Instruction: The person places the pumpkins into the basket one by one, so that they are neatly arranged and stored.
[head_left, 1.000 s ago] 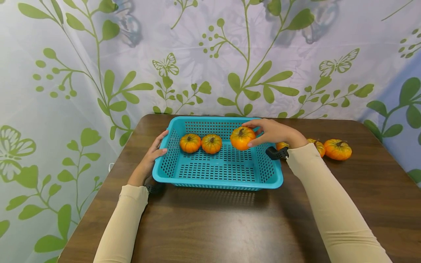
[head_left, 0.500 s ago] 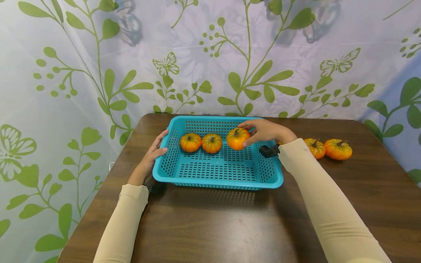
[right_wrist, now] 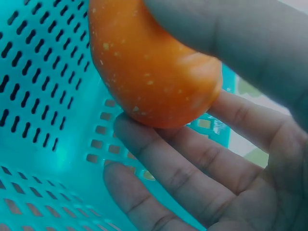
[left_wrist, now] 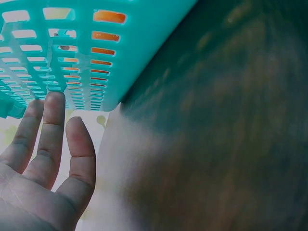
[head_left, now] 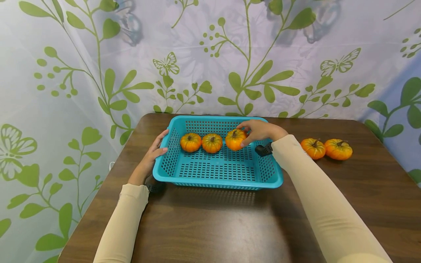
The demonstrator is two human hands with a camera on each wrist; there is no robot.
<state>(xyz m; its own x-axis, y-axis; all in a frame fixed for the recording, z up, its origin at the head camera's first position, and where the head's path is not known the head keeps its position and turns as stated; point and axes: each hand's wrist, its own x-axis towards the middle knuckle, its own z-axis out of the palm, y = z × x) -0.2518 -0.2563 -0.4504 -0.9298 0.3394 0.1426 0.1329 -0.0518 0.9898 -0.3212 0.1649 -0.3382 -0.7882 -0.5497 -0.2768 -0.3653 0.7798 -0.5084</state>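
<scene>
A turquoise plastic basket (head_left: pixel 213 182) with slotted walls stands on the table. My left hand (head_left: pixel 148 157) holds its left side, the thumb over the rim; the left wrist view shows fingers (left_wrist: pixel 54 115) against the outer wall. My right hand (head_left: pixel 260 130) grips a small orange pumpkin (head_left: pixel 235 140) inside the right half of the basket, thumb on one side and fingers on the other. In the right wrist view that pumpkin (right_wrist: pixel 149 72) appears above the slotted floor. Two similar pumpkins, a left one (head_left: pixel 190 142) and a right one (head_left: pixel 212 143), sit side by side in the basket.
Right of the basket, two more pumpkins lie on the brown wooden table (head_left: pixel 210 226): a nearer one (head_left: pixel 314 148) and a farther-right one (head_left: pixel 338 149). A curtain (head_left: pixel 197 54) printed with green leaves hangs behind the table.
My right hand has moved a little left and lower with its pumpkin, toward the two in the basket. My left hand and the basket have stayed in place.
</scene>
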